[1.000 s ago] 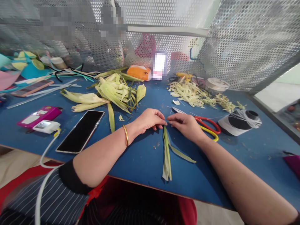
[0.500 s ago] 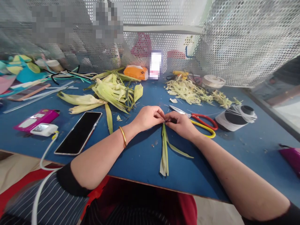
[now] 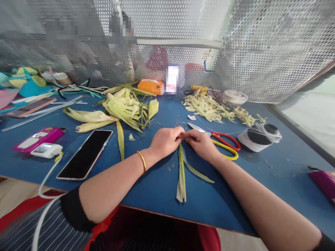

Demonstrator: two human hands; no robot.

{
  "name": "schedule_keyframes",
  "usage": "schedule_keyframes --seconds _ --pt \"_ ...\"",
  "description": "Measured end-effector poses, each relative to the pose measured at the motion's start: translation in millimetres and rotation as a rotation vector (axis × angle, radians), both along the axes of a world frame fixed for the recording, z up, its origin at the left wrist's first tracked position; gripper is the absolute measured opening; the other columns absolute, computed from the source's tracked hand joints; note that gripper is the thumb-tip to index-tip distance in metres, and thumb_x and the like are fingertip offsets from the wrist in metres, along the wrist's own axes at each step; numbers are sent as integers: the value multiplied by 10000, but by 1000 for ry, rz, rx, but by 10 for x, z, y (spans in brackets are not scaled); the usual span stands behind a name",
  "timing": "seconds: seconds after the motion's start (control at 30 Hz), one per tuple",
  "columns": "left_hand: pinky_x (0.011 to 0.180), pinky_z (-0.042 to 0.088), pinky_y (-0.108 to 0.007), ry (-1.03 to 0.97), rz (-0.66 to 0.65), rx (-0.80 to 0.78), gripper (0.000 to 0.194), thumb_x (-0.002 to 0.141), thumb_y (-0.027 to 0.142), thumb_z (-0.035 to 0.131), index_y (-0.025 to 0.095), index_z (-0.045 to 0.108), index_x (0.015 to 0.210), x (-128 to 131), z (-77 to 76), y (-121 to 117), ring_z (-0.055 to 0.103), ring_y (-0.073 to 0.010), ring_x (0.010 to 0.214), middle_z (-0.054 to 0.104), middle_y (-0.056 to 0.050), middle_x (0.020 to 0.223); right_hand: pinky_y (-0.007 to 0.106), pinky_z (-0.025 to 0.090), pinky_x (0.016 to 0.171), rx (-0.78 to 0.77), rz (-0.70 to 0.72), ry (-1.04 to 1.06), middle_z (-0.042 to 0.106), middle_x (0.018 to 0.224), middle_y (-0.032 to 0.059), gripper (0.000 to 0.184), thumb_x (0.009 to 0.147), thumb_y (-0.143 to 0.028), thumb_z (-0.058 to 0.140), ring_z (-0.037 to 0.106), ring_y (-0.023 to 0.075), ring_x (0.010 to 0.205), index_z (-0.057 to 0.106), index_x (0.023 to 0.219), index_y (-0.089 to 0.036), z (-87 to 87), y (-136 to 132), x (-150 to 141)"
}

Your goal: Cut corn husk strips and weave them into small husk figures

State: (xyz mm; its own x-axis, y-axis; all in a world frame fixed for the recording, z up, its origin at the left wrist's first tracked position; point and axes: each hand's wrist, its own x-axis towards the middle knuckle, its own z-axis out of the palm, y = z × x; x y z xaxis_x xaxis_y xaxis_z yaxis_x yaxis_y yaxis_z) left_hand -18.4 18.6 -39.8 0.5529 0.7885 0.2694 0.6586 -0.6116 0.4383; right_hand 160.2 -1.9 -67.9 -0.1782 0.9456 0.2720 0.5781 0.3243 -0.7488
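Note:
My left hand (image 3: 167, 141) and my right hand (image 3: 201, 143) meet at the middle of the table, their fingertips pinched together. Between them is the top end of a small bundle of corn husk strips (image 3: 181, 174). The strips lie toward me on the table, one narrow strip splayed off to the right. The pinched end is mostly hidden by my fingers. A fine thread curls just beyond the fingertips. Scissors (image 3: 225, 143) with one red and one yellow handle lie open-bladed just beyond my right hand. A spool of white thread (image 3: 258, 137) stands farther right.
A pile of corn husks (image 3: 124, 108) lies back left, shredded husk (image 3: 206, 106) back right. A black-screened phone (image 3: 85, 155), a magenta pack (image 3: 39, 139) and a white cabled device (image 3: 46, 150) are left. An orange packet (image 3: 150, 86) sits before a perforated screen (image 3: 178, 28).
The view has tilted up slightly, so things sit lower in the frame. My fingers have shifted and closed tighter over the top of the bundle; the strips stay in place.

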Motion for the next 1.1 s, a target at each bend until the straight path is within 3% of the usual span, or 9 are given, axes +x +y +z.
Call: schedule_keyframes --seconds 0.23,0.37,0.57,0.87,1.1 --pt "774 450 -266 22 -89 108 188 881 152 513 239 647 979 -12 -19 4 680 -177 886 740 -31 943 308 471 729 -77 17 181 662 801 16 153 730 -186 596 613 178 776 729 804 -196 2 46 6" --pt "774 453 -259 7 -62 87 191 878 142 505 242 634 977 -11 -15 -6 690 -171 885 745 -22 941 294 467 680 -134 5 233 656 768 6 143 700 -217 642 601 167 728 738 804 -195 9 51 7" --pt "806 460 -253 -49 2 49 220 844 139 561 259 615 1021 -6 -6 -6 696 -173 921 755 -5 971 312 492 735 -179 4 280 719 840 28 161 726 -217 650 641 183 788 757 845 -196 -12 63 1" --pt "788 465 -221 -141 -10 19 247 806 104 607 248 615 1005 -15 5 10 702 -143 871 753 10 909 301 469 674 -159 -25 213 706 781 30 148 744 -294 664 620 172 719 740 797 -179 10 55 7" --pt "793 473 -229 -123 2 9 234 806 112 603 243 618 999 -21 10 22 702 -149 869 751 2 904 288 462 693 -61 1 109 697 789 26 133 780 -238 622 623 161 731 746 772 -193 72 35 7"
